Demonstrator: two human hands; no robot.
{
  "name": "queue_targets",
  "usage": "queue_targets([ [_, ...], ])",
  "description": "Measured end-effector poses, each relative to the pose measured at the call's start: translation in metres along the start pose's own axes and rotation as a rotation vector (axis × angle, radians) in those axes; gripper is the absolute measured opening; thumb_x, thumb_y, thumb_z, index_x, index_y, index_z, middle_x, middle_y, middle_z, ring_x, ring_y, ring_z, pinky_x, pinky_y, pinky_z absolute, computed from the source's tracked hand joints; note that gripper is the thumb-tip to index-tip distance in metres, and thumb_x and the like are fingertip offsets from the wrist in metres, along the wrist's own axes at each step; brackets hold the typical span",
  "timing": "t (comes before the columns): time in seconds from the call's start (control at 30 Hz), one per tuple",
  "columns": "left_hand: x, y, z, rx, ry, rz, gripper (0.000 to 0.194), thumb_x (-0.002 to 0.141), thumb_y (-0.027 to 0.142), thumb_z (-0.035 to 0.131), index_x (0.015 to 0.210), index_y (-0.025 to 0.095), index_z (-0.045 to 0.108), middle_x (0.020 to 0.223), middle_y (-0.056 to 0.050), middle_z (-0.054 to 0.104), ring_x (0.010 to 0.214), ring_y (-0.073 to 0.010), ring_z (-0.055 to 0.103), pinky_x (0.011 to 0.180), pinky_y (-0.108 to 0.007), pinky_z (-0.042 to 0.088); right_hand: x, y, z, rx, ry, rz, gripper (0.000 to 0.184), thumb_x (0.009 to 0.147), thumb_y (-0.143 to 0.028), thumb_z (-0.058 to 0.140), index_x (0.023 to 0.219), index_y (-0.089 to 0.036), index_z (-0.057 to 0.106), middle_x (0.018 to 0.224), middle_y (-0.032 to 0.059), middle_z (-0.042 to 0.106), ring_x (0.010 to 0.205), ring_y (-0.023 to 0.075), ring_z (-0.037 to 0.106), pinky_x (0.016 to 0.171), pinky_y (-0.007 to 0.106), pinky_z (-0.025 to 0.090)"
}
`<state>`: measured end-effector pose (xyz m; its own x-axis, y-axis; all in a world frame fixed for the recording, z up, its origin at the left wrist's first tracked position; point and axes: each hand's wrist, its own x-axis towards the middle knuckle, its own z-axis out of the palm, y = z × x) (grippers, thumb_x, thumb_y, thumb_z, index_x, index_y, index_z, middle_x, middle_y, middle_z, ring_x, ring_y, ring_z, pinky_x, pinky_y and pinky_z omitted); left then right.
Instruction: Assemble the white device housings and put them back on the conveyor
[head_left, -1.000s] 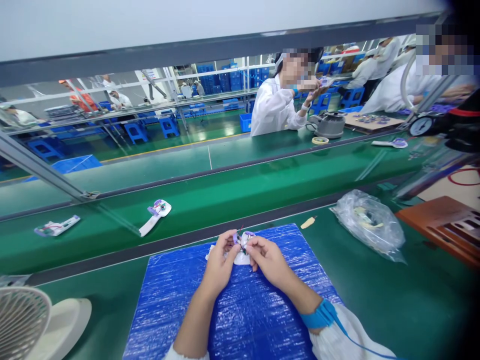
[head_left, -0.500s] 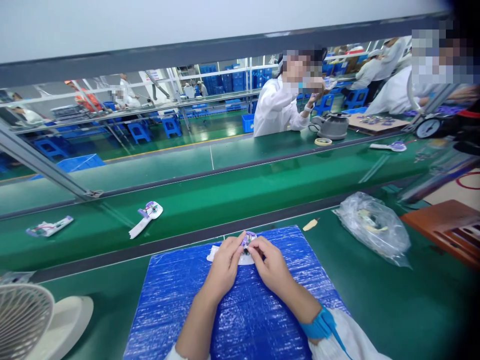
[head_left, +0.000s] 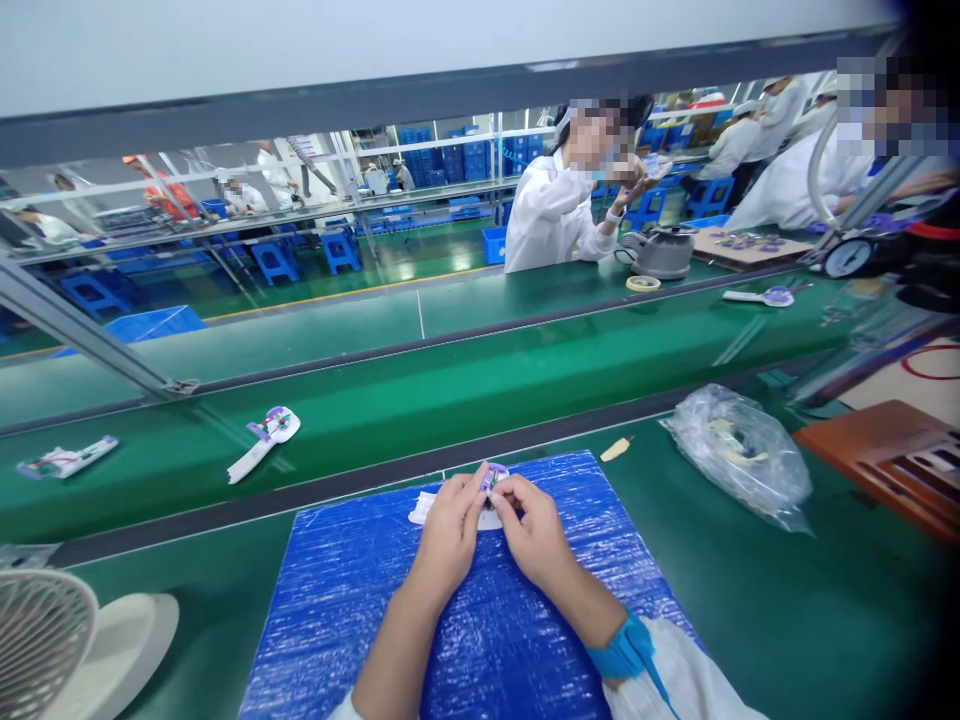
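Note:
A white long-handled plastic housing [head_left: 421, 508], with a purple piece and small dark parts in its rounded head, lies on the blue film-wrapped board [head_left: 360, 620]. My left hand [head_left: 452, 520] is closed over the middle of this housing, fingers pressed on it near the purple piece. From the other side, my right hand [head_left: 532, 528] has thumb and forefinger pinched together at the head. Whatever sits between those fingertips is too small to make out. Both hands nearly touch, covering much of the housing.
Similar housings [head_left: 266, 440] [head_left: 69, 460] [head_left: 761, 297] lie on the green conveyor belt [head_left: 450, 390]. Right of the board are a cream-coloured tool [head_left: 616, 449], a clear plastic bag [head_left: 739, 455] and a brown slotted holder [head_left: 885, 455]. A fan [head_left: 45, 640] stands left. A co-worker [head_left: 551, 215] sits opposite.
The housings on the belt have shifted left. My hands stay on the same housing, with only slight finger movement; the view has shifted a little.

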<state>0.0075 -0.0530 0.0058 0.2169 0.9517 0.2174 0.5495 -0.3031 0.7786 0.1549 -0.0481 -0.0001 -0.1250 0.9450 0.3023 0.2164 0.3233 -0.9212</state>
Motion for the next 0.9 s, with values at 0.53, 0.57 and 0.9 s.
queue_targets([
  [0.53, 0.102, -0.015, -0.055, 0.041, 0.491, -0.182, 0.044, 0.089, 0.031, 0.053, 0.128, 0.011, 0.053, 0.101, -0.012, 0.066, 0.090, -0.0215, 0.062, 0.087, -0.037, 0.049, 0.010, 0.018, -0.001, 0.143, 0.255, 0.176, 0.026, 0.087, -0.041, 0.056, 0.095, -0.017, 0.063, 0.080, 0.0052, 0.061, 0.069, 0.0183, 0.056, 0.062, 0.029, 0.047],
  [0.57, 0.116, -0.017, -0.062, 0.048, 0.511, -0.184, 0.044, 0.088, 0.029, 0.055, 0.127, 0.010, 0.053, 0.106, -0.014, 0.065, 0.095, -0.0234, 0.062, 0.091, -0.039, 0.047, 0.010, 0.020, -0.001, 0.150, 0.247, 0.178, 0.027, 0.086, -0.042, 0.056, 0.094, -0.017, 0.063, 0.077, 0.0050, 0.062, 0.067, 0.0183, 0.056, 0.062, 0.029, 0.047],
  [0.9, 0.031, 0.086, 0.051, -0.205, 0.320, -0.081, 0.030, 0.092, 0.043, 0.052, 0.111, 0.023, 0.062, 0.117, -0.010, 0.062, 0.106, -0.0239, 0.058, 0.090, -0.048, 0.050, 0.012, 0.006, -0.001, -0.467, 0.934, 0.518, 0.039, 0.081, -0.052, 0.055, 0.062, -0.020, 0.069, 0.051, -0.0012, 0.061, 0.049, 0.0134, 0.058, 0.043, 0.020, 0.050],
])
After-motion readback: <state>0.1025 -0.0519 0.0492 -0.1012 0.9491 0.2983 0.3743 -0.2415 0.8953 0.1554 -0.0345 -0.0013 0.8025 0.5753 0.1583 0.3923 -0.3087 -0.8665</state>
